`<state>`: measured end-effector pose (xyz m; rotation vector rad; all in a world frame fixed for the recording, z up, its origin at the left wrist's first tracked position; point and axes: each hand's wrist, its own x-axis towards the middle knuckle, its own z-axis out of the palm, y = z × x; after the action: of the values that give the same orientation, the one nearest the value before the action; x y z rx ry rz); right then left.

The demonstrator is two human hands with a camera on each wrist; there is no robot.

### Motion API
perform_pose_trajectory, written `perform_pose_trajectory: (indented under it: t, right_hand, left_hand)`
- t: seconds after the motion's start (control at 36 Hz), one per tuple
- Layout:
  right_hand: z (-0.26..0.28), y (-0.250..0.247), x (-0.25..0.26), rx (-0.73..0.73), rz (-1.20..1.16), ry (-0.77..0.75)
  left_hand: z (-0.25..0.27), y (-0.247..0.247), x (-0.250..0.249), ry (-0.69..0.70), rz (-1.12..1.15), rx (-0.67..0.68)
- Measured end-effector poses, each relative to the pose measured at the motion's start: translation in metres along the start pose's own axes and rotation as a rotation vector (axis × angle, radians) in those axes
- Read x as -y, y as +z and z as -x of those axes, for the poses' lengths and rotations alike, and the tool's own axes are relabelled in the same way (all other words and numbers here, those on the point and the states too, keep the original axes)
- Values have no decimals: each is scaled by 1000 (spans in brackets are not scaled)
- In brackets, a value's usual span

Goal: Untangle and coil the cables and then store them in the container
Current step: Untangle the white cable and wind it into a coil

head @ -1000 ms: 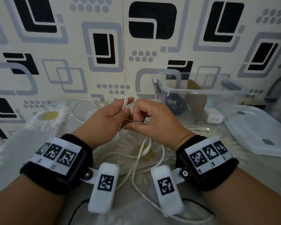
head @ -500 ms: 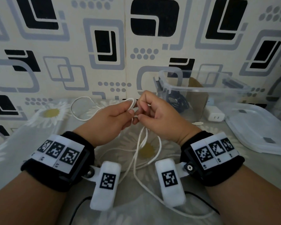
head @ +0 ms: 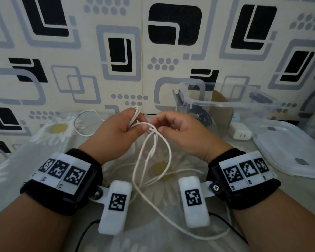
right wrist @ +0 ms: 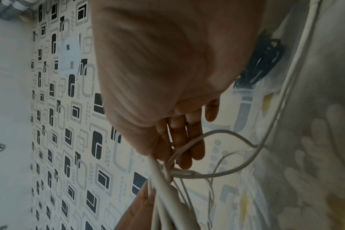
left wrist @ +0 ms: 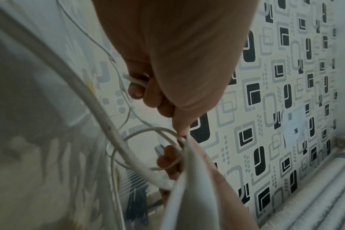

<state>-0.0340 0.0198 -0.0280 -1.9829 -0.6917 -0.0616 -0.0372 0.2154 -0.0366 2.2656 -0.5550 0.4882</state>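
Cable, thin white cord [head: 154,153], is held up over the daisy-print cloth [head: 58,128], w/ loops hanging between both wrists. Several strands are gripped in the curled fingers of the left hand [head: 116,131]; one strand is pinched betw. thumb & fingers of the right hand [head: 182,131]. Clear plastic container [head: 225,104] is seen behind the right hand, dark cable [head: 202,115] inside it. White charger [head: 241,133] & clear lid [head: 289,151] lie beside it.

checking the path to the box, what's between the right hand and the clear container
In the head view, nothing lies between the right hand and the clear container; only bare flowered tablecloth. The white charger sits further right.
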Motion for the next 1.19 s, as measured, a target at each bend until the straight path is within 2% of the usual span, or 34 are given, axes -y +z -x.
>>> perform_pose_trajectory:
  t: [0.14, 0.28, 0.36, 0.42, 0.58, 0.67, 0.83, 1.0, 1.19]
  right_hand:
    - [1, -2, 8, -25, 70, -2]
    - [-1, -5, 6, -98, 107, -73]
    - [1, -7, 11, -36, 11, -62]
    - [1, -6, 12, 5, -43, -59]
    - [1, 0, 7, 146, 15, -45]
    - [0, 2, 5, 109, 11, -46]
    - [-2, 2, 6, 53, 87, -63]
    - [-2, -6, 2, 28, 44, -60]
    - [-5, -21, 9, -123, 39, -58]
  left_hand:
    - [-1, -2, -1, -14, 8, -101]
    - [-1, -6, -4, -38, 36, -224]
    - [0, -8, -7, -46, 80, -256]
    - [0, -8, -8, -51, 108, -253]
    - [2, -10, -12, -53, 250, -146]
    - [2, -11, -12, -44, 326, -114]
    - [3, -11, -14, 9, 296, -102]
    - [1, -17, -13, -72, 400, -115]
    - [-5, -25, -16, -180, 435, -140]
